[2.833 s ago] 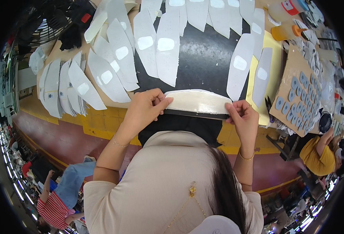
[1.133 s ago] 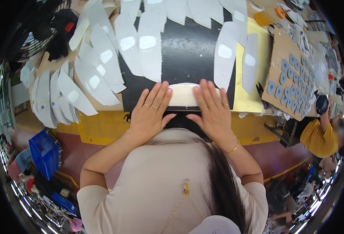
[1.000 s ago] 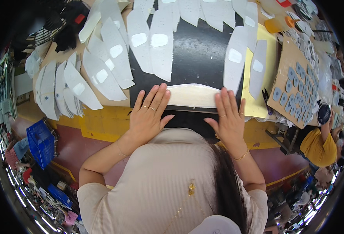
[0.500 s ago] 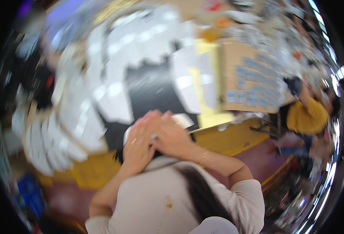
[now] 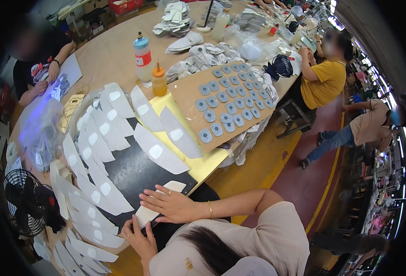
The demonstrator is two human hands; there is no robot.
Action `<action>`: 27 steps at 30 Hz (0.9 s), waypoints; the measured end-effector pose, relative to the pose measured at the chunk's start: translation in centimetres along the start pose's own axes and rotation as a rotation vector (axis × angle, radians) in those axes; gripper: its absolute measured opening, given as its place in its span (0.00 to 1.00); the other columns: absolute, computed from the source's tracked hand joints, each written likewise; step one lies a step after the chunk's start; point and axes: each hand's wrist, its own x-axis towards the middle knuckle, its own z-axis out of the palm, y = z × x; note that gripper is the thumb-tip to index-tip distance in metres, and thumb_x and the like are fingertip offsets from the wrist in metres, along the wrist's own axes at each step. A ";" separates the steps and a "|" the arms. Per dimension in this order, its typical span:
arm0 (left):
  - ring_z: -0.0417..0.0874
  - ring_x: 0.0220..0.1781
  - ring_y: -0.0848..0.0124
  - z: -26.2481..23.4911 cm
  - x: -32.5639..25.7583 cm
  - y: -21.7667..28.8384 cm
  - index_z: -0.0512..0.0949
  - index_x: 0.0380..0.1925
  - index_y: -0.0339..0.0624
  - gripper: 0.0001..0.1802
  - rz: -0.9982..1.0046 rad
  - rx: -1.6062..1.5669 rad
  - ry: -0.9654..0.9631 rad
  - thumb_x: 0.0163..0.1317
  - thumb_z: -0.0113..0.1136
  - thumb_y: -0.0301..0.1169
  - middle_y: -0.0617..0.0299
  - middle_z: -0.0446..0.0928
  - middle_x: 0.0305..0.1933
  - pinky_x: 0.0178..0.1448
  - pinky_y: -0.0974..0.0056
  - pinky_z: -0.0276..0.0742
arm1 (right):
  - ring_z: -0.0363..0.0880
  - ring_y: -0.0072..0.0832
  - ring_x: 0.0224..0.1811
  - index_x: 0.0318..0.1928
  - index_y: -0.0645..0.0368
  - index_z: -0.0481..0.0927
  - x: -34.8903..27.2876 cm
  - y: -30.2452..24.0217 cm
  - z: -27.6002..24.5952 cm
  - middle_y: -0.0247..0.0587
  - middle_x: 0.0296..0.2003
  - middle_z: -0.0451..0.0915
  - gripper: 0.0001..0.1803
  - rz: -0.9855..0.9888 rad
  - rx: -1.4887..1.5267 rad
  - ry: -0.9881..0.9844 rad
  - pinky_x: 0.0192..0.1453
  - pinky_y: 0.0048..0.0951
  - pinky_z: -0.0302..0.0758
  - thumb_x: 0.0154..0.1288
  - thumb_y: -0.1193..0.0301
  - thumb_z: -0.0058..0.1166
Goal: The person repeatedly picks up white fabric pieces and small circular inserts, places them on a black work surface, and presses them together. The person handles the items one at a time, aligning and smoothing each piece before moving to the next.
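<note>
On the near end of a black board (image 5: 124, 161) lies an off-white cut piece (image 5: 144, 215), partly covered by my hands. My right hand (image 5: 173, 206) rests flat across it, fingers stretched out and spread. At its near left end, my left hand (image 5: 141, 241) touches the edge with fingertips, its fingers apart. Around the board, several light grey curved panels (image 5: 159, 148) with white rounded patches lie in overlapping rows. A yellow sheet (image 5: 205, 163) sits under the panels to the right.
A brown board (image 5: 189, 99) at the right carries rows of small grey-blue pieces. Beyond stand an amber glue bottle (image 5: 159, 83) and a larger bottle (image 5: 143, 60). A black fan (image 5: 24, 202) is at the left. Co-workers sit at far left and at right, one in a yellow shirt (image 5: 325, 83).
The view has turned and sharpened. My hands, earlier pressed together over the piece, are now apart, the left lower at the piece's near end and the right flat on it.
</note>
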 end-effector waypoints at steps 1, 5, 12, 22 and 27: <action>0.69 0.53 0.48 0.0 -0.1 0.1 0.74 0.59 0.35 0.28 -0.022 -0.018 -0.012 0.61 0.67 0.33 0.46 0.71 0.50 0.56 0.47 0.66 | 0.44 0.40 0.80 0.74 0.62 0.55 0.1 0.0 0.2 0.48 0.76 0.51 0.41 -0.004 0.008 0.004 0.81 0.49 0.40 0.72 0.47 0.42; 0.69 0.50 0.51 -0.1 0.2 0.3 0.75 0.57 0.34 0.26 -0.051 -0.084 0.011 0.59 0.69 0.32 0.47 0.71 0.47 0.54 0.50 0.66 | 0.44 0.40 0.80 0.74 0.62 0.56 0.0 0.0 0.5 0.48 0.76 0.51 0.41 -0.003 0.002 0.021 0.81 0.49 0.39 0.72 0.47 0.43; 0.69 0.49 0.54 -0.5 1.0 0.7 0.78 0.52 0.32 0.21 -0.175 -0.148 0.000 0.60 0.67 0.29 0.51 0.69 0.44 0.55 0.53 0.66 | 0.45 0.40 0.80 0.74 0.63 0.56 0.0 0.0 0.1 0.48 0.76 0.52 0.41 -0.006 -0.003 0.021 0.81 0.49 0.40 0.72 0.48 0.44; 0.80 0.48 0.53 -1.3 1.4 1.4 0.78 0.36 0.33 0.06 -0.093 -0.500 -0.012 0.63 0.61 0.25 0.49 0.79 0.46 0.54 0.54 0.74 | 0.47 0.41 0.79 0.75 0.55 0.55 0.0 -0.2 -0.3 0.48 0.75 0.53 0.40 0.010 0.049 0.046 0.81 0.50 0.42 0.70 0.51 0.50; 0.81 0.55 0.52 -1.6 1.8 1.7 0.77 0.36 0.34 0.06 -0.060 -0.749 -0.142 0.65 0.60 0.26 0.47 0.80 0.51 0.60 0.54 0.73 | 0.51 0.44 0.77 0.68 0.50 0.66 0.7 -0.6 -1.6 0.48 0.74 0.55 0.33 0.052 0.176 0.081 0.79 0.50 0.48 0.66 0.58 0.58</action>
